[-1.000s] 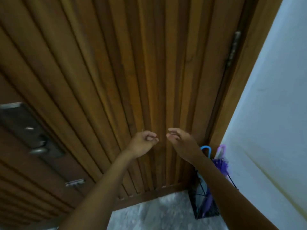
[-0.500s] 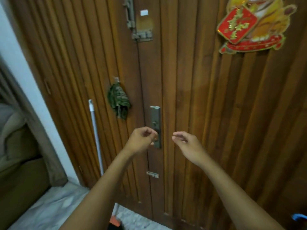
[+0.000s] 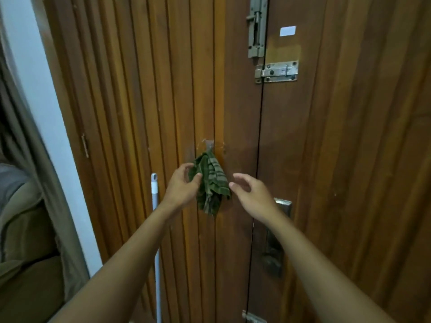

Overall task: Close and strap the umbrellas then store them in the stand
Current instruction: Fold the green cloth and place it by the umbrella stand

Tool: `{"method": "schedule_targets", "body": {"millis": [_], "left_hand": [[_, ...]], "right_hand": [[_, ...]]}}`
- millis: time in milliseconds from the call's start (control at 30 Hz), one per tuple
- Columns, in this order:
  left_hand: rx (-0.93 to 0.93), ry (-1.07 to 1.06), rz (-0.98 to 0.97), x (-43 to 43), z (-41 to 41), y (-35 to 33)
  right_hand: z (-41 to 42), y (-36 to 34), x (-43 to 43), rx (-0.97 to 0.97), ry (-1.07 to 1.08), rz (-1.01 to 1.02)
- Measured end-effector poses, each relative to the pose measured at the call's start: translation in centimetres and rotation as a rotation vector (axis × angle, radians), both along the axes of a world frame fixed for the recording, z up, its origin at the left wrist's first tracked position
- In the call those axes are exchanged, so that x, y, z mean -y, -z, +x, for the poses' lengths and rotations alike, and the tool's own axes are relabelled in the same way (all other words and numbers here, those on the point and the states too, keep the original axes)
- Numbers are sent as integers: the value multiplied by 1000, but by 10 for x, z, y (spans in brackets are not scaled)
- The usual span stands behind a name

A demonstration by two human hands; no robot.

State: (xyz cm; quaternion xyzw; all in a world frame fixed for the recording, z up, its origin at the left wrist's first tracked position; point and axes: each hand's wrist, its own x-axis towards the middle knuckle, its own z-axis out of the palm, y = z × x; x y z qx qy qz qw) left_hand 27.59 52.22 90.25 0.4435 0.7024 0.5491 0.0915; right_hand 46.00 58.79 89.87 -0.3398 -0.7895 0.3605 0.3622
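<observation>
Head view facing a slatted wooden door [image 3: 349, 159], close up. Left hand [image 3: 182, 187] pinching the left edge of a green checked cloth [image 3: 211, 183] hung from a small hook [image 3: 210, 144] on the door. Right hand [image 3: 254, 194] relaxed and holding nothing, fingers loosely bent, fingertips just beside the cloth's right edge. No umbrellas and no stand anywhere in view, so no way of counting closed, strapped or stored ones from here. Judging by hands free of any umbrella and busy at a cloth, either done with the storing or off the task for the moment; cannot tell which. Nothing legible: a white sticker [image 3: 288, 31] high on the door looking blank, plain metal on the sliding bolt [image 3: 276, 72] and the lever handle [image 3: 283, 206], no brand marks. White pole [image 3: 155, 206] leaning just left of the hands.
</observation>
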Motion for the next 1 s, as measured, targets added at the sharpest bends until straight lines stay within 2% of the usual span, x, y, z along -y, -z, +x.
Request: {"method": "schedule_targets", "body": {"millis": [100, 200, 267, 367, 500, 600, 700, 833, 1000], "left_hand": [[32, 35, -44, -43, -40, 1], [62, 96, -63, -74, -56, 4], [29, 84, -62, -85, -62, 6], [-34, 127, -78, -94, -69, 6], [-102, 188, 81, -82, -68, -2], [-86, 274, 258, -61, -55, -16], [5, 447, 307, -31, -16, -32], [68, 583, 203, 9, 57, -32], [81, 645, 94, 58, 172, 1]], "right_hand": [[-43, -2, -27, 73, 69, 29], [-74, 3, -46, 100, 92, -29], [-88, 8, -55, 89, 82, -90], [-102, 8, -66, 128, 124, -60], [-96, -6, -68, -57, 185, 98], [-66, -24, -51, -248, 162, 219], [-24, -33, -22, -326, 86, 238], [60, -22, 22, -335, 90, 232], [189, 15, 82, -332, 172, 147]]}}
